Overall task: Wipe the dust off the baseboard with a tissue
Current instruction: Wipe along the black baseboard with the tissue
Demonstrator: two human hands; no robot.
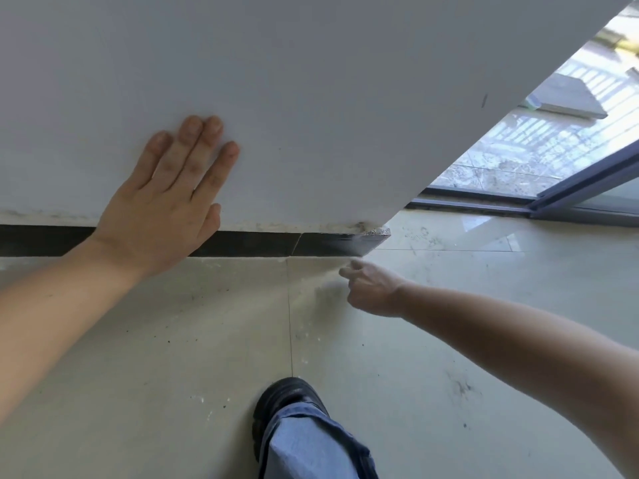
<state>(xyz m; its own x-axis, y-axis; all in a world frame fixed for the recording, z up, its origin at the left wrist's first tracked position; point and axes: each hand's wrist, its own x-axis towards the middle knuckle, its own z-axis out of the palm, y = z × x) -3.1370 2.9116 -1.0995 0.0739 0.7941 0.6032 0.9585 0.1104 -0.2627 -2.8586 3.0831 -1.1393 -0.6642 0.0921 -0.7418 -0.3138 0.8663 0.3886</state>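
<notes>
A dark baseboard [256, 244] runs along the foot of the white wall [311, 98] and ends at the wall's corner on the right. My left hand [166, 209] lies flat against the wall with its fingers spread, the heel of the palm covering part of the baseboard. My right hand [371, 288] is just below the baseboard's right end, blurred, with its fingers curled. A small pale piece that looks like the tissue [346, 269] shows at its fingertips, close to the floor and a little short of the baseboard.
Dusty beige floor tiles [173, 340] stretch below the wall, with pale smears near the corner. My black shoe and blue trouser leg [297, 430] stand at the bottom centre. A dark sliding-door track [484, 202] and glass door lie beyond the corner at the right.
</notes>
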